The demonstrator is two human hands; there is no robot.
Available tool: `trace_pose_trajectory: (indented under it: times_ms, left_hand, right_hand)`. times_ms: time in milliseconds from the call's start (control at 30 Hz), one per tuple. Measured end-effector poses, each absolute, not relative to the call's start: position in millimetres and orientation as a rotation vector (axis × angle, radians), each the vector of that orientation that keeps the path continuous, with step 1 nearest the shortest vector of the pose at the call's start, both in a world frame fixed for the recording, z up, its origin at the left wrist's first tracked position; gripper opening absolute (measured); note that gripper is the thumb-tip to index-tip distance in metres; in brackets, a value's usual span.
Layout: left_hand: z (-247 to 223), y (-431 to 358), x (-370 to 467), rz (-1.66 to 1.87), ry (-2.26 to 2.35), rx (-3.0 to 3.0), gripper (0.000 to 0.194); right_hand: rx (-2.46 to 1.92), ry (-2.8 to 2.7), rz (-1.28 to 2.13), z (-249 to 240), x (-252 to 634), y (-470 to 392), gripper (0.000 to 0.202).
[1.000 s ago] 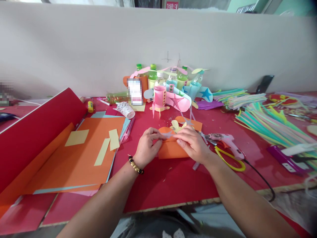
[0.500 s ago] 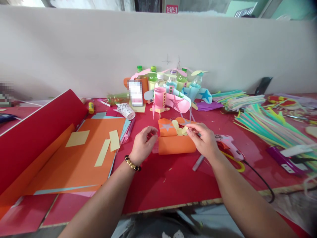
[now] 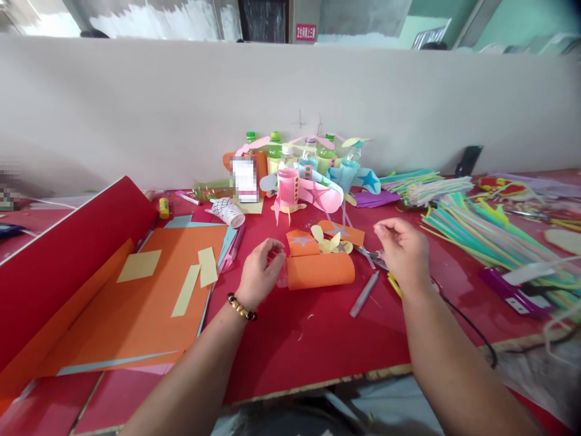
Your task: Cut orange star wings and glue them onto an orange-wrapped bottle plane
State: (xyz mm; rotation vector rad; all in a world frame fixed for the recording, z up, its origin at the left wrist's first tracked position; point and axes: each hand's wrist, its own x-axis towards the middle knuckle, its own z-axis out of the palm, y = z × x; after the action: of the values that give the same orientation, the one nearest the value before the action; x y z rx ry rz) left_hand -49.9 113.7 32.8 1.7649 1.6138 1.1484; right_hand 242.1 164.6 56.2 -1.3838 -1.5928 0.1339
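My left hand [image 3: 263,269] is curled at the clear end of a plastic bottle [image 3: 282,274], which lies on its side wrapped in orange paper [image 3: 320,270]. The fingertips' contact with the bottle is partly hidden. My right hand [image 3: 405,251] is raised to the right of the bottle, thumb and fingertips pinched together; anything between them is too small to make out. Behind the bottle lie orange paper wings [image 3: 303,242] with grey stars and pale yellow paper cut-outs [image 3: 329,242]. A translucent stick [image 3: 364,295] rests on the red table between bottle and right forearm.
Bottle planes [image 3: 288,184] stand along the white partition [image 3: 181,109], a phone [image 3: 245,181] before them. Orange sheets [image 3: 136,315] and yellow strips lie left, beside a red board [image 3: 86,212]. Pipe cleaners [image 3: 476,236] and a purple power strip [image 3: 515,293] are on the right.
My right hand has moved away from the yellow cut-outs to the right, leaving them lying on the wings. My left hand stays at the bottle's clear end. The view has tilted slightly up.
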Motion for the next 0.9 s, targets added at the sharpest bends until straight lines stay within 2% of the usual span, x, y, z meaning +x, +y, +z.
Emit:
trace_pose_trajectory:
  times_ms: [100, 433, 900]
  left_hand:
    - [32, 113, -51, 1.147, 1.616, 1.794, 0.011]
    - [32, 114, -51, 1.182, 1.606, 1.793, 0.012]
    - [29, 115, -52, 1.191, 1.61, 1.83, 0.012]
  right_hand:
    - [-1.44, -1.586, 0.108, 56, 254, 171, 0.018]
    - [-1.528, -1.628, 0.053, 56, 279, 171, 0.026]
    - [-1.624, -1.47, 0.108, 43, 317, 125, 0.03]
